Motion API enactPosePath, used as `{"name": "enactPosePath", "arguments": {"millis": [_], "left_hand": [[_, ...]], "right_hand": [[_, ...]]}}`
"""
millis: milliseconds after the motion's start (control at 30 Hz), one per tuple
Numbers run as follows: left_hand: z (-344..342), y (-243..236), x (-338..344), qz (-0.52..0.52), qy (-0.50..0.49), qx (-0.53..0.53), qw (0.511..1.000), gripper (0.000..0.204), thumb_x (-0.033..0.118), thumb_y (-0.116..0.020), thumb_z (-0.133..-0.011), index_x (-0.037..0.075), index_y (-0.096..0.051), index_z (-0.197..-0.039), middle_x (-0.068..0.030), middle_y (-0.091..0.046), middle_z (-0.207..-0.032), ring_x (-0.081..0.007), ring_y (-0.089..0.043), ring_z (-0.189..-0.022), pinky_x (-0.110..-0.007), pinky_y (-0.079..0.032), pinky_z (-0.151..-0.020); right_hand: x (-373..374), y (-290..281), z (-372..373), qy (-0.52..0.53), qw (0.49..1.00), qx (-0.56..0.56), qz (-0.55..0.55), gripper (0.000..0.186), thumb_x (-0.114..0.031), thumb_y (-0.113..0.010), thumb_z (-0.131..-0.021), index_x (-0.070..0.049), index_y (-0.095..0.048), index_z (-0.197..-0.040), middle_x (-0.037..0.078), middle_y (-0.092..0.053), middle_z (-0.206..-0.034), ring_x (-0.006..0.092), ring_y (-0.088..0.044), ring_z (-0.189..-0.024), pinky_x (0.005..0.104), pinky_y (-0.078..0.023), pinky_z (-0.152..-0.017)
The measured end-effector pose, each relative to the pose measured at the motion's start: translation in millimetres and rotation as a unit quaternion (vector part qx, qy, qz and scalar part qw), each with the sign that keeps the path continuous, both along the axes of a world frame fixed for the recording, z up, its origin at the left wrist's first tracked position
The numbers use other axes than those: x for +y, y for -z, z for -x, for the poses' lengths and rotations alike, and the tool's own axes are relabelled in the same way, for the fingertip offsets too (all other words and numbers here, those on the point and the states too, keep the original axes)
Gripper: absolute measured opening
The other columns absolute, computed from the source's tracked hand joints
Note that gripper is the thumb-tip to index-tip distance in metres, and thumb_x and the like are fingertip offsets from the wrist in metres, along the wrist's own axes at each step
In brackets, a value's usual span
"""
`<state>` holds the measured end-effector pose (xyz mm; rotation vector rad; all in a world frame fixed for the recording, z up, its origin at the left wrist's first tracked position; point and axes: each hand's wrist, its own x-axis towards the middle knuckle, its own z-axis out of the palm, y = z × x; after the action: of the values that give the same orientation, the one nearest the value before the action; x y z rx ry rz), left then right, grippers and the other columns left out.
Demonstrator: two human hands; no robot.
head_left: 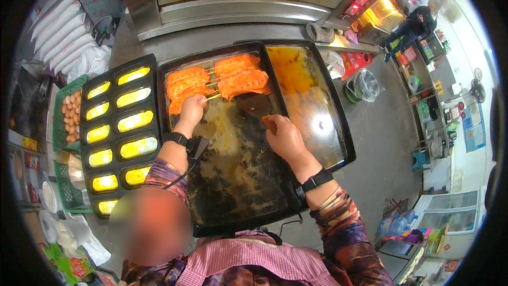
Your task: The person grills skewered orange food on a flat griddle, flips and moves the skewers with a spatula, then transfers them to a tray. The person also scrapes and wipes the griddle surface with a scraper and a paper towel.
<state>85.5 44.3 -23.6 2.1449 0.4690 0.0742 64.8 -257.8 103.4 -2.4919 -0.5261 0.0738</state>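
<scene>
Orange-red marinated meat skewers lie in two groups, a left one [187, 86] and a right one [241, 78], at the far end of a black baking tray [227, 190]. Thin sticks show between the groups. My left hand [193, 108] is closed at the near skewers, pinching stick ends beside the meat. In my right hand [284, 136] is a scraper [255, 106] with a dark, flat blade. Its blade reaches to the near side of the right meat, low over the tray; whether it touches the meat I cannot tell. My fingers hide most of its handle.
Left of the tray stands a black mould pan [117, 119] with yellow-filled oval hollows. Beyond it are eggs [71, 114] in a green basket [62, 147]. A second tray [312, 95] with orange liquid adjoins on the right. A steel oven [238, 13] stands behind.
</scene>
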Motion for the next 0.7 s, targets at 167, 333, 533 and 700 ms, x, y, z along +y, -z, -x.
{"name": "enactPosePath", "arguments": {"millis": [167,333,533,700], "left_hand": [[-3,3,0,0.072,-0.036,0.012,0.997,0.015,0.012,-0.054,-0.092,0.001,-0.063,-0.095,-0.0145,-0.063,-0.098,-0.0265,-0.059,-0.085,-0.038,-0.046,-0.077],[0,2,-5,0.059,-0.052,-0.033,0.996,0.012,0.012,-0.055,-0.092,0.002,-0.062,-0.090,-0.0130,-0.060,-0.090,-0.0255,-0.058,-0.079,-0.037,-0.046,-0.074],[-1,2,-10,0.062,-0.083,-0.063,0.993,0.010,0.010,-0.056,-0.089,0.002,-0.062,-0.089,-0.0132,-0.059,-0.087,-0.0268,-0.059,-0.080,-0.037,-0.046,-0.075],[5,-3,-13,-0.032,-0.073,-0.073,0.994,0.010,0.009,-0.056,-0.088,0.000,-0.062,-0.089,-0.0132,-0.059,-0.086,-0.0269,-0.060,-0.079,-0.036,-0.046,-0.075]], "right_hand": [[19,-6,-15,0.061,0.998,0.007,0.002,0.030,-0.011,-0.061,-0.079,0.000,-0.061,-0.108,0.022,-0.063,-0.101,0.0364,-0.062,-0.095,0.0397,-0.050,-0.083],[31,-4,-10,0.076,0.995,0.058,0.024,0.032,-0.013,-0.060,-0.080,-0.002,-0.060,-0.110,0.022,-0.062,-0.105,0.0363,-0.061,-0.097,0.0412,-0.050,-0.085],[32,1,-6,0.058,0.995,0.061,0.058,0.033,-0.013,-0.060,-0.081,-0.003,-0.057,-0.112,0.021,-0.059,-0.109,0.0377,-0.060,-0.098,0.0425,-0.050,-0.084],[42,7,-8,0.050,0.998,0.005,0.040,0.031,-0.013,-0.059,-0.082,-0.003,-0.053,-0.111,0.021,-0.056,-0.108,0.0388,-0.062,-0.091,0.0439,-0.053,-0.077]]}}
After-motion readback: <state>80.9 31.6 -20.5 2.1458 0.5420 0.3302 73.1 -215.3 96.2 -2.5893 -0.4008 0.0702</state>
